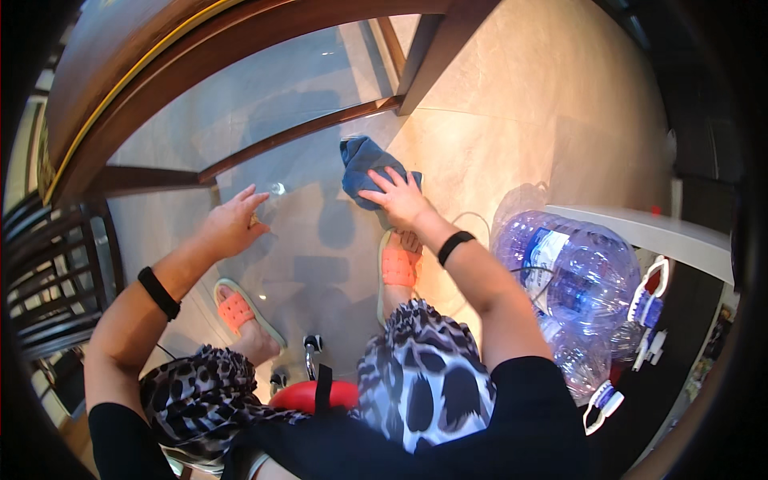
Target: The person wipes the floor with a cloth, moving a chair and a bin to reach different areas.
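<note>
Cloth (362,164), blue, one: on the floor (488,144), right hand (405,202) splayed atop, unclenched. Left hand (232,225): grip slack, apparently empty. Floor already covered (and remaining): cannot tell.

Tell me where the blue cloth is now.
In the head view, the blue cloth lies on the floor just above centre, under the right hand, between the low wooden rail and the right orange sandal.

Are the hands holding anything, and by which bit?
No grip shows: the right hand lies with fingers spread on top of the near right part of the cloth, and the left hand looks empty.
</note>
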{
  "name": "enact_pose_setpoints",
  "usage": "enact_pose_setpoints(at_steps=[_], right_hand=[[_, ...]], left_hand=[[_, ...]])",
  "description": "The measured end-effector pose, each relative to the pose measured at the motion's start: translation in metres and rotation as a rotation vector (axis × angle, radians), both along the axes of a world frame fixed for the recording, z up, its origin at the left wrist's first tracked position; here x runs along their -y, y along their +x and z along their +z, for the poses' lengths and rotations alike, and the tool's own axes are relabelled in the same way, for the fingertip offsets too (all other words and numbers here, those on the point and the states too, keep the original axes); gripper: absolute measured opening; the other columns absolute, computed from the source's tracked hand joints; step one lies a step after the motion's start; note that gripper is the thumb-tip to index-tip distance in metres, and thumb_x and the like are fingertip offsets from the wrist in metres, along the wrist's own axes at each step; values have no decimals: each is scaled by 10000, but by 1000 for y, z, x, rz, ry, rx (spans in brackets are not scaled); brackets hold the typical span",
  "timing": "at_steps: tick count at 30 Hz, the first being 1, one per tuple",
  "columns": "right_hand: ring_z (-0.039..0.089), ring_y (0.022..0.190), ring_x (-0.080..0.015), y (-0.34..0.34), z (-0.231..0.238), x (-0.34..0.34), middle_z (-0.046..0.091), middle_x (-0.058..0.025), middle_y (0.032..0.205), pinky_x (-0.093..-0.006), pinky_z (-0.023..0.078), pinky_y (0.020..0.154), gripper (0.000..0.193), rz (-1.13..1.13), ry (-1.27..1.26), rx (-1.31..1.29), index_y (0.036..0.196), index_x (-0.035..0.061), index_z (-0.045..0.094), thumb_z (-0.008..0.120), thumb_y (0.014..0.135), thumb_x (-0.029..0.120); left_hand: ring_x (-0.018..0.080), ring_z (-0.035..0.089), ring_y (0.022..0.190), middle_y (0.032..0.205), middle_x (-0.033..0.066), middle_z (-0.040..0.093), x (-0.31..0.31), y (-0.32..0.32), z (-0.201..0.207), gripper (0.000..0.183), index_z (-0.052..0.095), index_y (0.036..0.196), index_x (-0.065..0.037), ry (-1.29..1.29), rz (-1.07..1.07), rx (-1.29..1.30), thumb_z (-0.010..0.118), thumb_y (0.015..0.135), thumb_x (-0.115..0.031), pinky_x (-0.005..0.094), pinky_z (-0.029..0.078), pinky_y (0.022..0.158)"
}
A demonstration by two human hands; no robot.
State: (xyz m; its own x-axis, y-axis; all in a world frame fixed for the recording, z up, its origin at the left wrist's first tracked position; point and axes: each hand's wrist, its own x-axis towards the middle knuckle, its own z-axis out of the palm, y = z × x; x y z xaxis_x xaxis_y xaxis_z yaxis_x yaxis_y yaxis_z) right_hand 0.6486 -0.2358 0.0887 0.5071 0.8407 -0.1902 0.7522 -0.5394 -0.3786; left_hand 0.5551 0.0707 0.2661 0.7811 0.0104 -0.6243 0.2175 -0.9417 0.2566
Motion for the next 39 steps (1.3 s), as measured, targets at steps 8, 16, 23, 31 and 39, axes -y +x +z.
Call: enact_pose_setpoints(at_steps=[8, 16, 23, 31, 39], right_hand=[[376, 1257, -265, 82, -39, 93, 429, -9, 1363, -482, 371, 976, 493, -393, 65, 49, 1181, 330, 561, 584, 744, 102], [492, 1099, -359, 181, -27, 119, 463, -90, 1327, -459, 443, 899, 429, -843, -108, 138, 1208, 292, 562, 498, 809, 147], [485, 1027, -365, 106, -37, 45, 443, -126, 1312, -485, 454, 800, 458, -686, -32, 218, 1268, 258, 514, 505, 819, 167], [495, 968, -309, 116, -32, 31, 489, -72, 1084, -447, 446, 770, 443, -620, -297, 353, 1255, 275, 526, 519, 826, 167], [450, 1082, -386, 138, -34, 47, 446, -125, 1229, -534, 424, 824, 406, -581, -296, 200, 1280, 242, 504, 483, 875, 228]], left_hand=[[346, 490, 1167, 1349, 193, 438, 33, 3, -62, 607, 466, 1297, -154, 31, 19, 87, 711, 759, -291, 382, 438, 929], [352, 556, 1073, 1377, 175, 410, 99, 8, -97, 579, 460, 1294, -173, 30, 71, 91, 686, 772, -281, 416, 470, 876], [331, 635, 867, 1419, 148, 359, 130, 120, -109, 635, 430, 1329, -172, 215, 51, 420, 695, 760, -267, 394, 524, 677], [305, 635, 835, 856, 101, 662, 98, 179, -127, 153, 627, 861, -135, 437, -108, 210, 496, 801, -187, 410, 497, 688], [290, 624, 846, 862, 81, 661, 97, 181, -109, 160, 634, 871, -146, 420, -118, 134, 529, 763, -200, 393, 486, 685]])
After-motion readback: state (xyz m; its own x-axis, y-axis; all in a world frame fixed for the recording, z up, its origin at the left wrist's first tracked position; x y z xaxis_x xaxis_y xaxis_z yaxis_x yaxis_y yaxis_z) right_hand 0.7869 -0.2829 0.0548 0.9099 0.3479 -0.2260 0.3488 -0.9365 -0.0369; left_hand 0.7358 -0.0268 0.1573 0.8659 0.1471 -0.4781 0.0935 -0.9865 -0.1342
